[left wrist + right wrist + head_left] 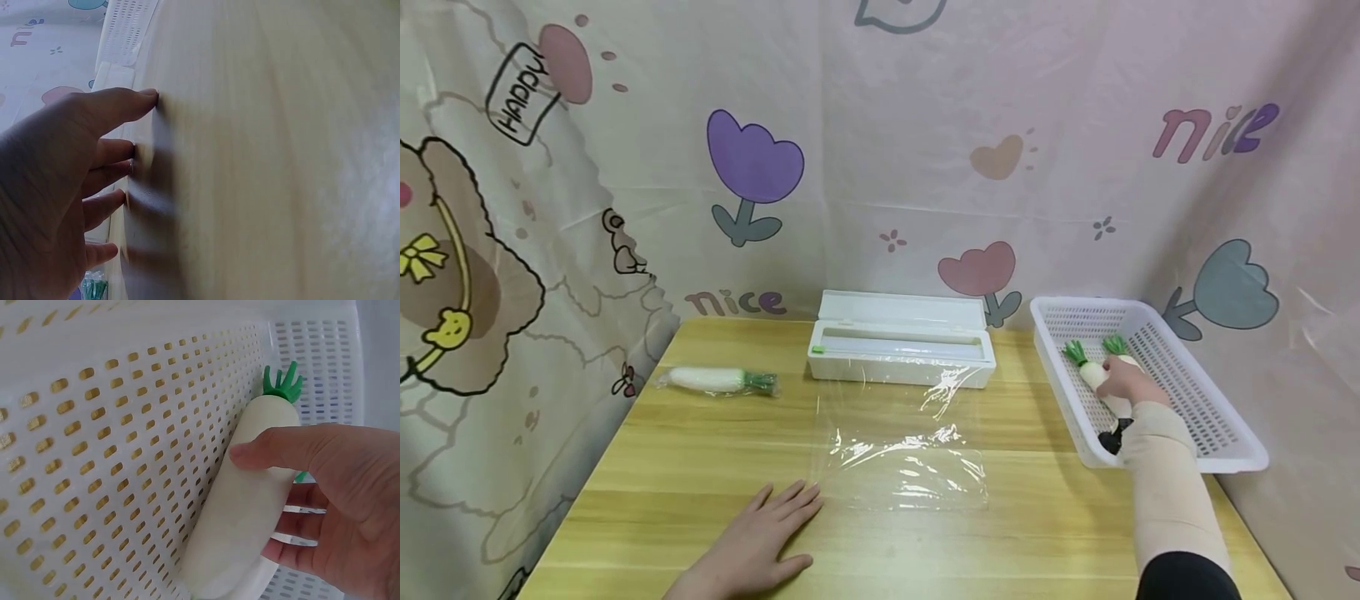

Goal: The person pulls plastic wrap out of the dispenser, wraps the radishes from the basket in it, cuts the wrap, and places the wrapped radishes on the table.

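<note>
The right hand (1133, 383) holds a white radish (240, 512) in its fingers, the basket (1063, 400) around them; the left hand (752, 542) rests its fingers wide on the worktop (625, 492), near clear film (902, 471)

Bare bench (1026, 500) offers me a lane between the transparent film (895, 479) and the left wall of the basket (1052, 371); another crosses the front from my left hand (752, 542) to my right forearm (1176, 500). Ahead of my left hand, wood lies open up to the wrapped radish (707, 380). The box (857, 368), its lid (902, 310) raised, bars the back centre. Around my right hand (1131, 383), the basket is open above, its walls limiting sideways movement; a second radish (1116, 345) crowds the gripped radish (240, 500).
</note>
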A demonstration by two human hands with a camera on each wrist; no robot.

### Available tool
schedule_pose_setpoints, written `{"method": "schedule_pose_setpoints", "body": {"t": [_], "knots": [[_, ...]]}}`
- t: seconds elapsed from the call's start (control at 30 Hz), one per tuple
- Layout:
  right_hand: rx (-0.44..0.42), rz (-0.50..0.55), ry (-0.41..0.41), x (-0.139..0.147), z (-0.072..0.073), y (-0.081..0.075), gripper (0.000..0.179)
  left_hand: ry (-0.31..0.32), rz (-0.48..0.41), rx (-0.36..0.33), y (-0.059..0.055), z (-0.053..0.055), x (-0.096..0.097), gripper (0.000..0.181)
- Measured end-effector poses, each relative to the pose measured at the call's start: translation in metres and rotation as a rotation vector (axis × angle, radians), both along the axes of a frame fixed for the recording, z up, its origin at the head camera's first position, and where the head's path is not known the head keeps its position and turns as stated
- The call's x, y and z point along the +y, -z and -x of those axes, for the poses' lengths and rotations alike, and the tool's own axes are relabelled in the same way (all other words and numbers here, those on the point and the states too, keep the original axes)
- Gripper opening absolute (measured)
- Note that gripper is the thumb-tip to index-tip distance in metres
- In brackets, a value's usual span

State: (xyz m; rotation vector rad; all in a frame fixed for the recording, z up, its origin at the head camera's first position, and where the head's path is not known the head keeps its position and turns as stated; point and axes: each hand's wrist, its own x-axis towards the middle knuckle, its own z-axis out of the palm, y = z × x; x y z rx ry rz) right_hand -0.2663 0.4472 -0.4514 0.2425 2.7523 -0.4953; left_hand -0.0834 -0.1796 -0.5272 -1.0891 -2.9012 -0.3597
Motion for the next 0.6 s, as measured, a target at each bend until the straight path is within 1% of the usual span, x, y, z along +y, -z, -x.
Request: {"method": "schedule_pose_setpoints", "body": {"t": [0.13,0.3,0.37,0.43,0.53,0.6], "knots": [[0.029,-0.018,0.005,-0.001,-0.002,-0.002,0.073,0.002,0.0,-0.009,-0.002,-0.001,0.001,0.066],[0.159,-0.054,-0.004,-0.001,-0.004,-0.004,0.071,0.001,-0.002,-0.044,-0.003,0.0,0.001,0.067],[0.227,-0.092,-0.011,0.0,-0.003,-0.004,0.068,-0.004,-0.003,-0.059,-0.003,0.0,0.001,0.067],[0.275,-0.117,-0.008,0.0,-0.002,-0.005,0.067,-0.001,-0.003,-0.064,-0.003,0.0,0.001,0.067],[0.345,-0.154,-0.012,0.0,-0.001,-0.011,0.064,0.003,-0.004,-0.059,-0.003,0.0,0.001,0.067],[0.378,-0.161,-0.012,-0.004,-0.002,-0.018,0.065,0.006,-0.005,-0.045,-0.003,0.0,0.0,0.067]]}}
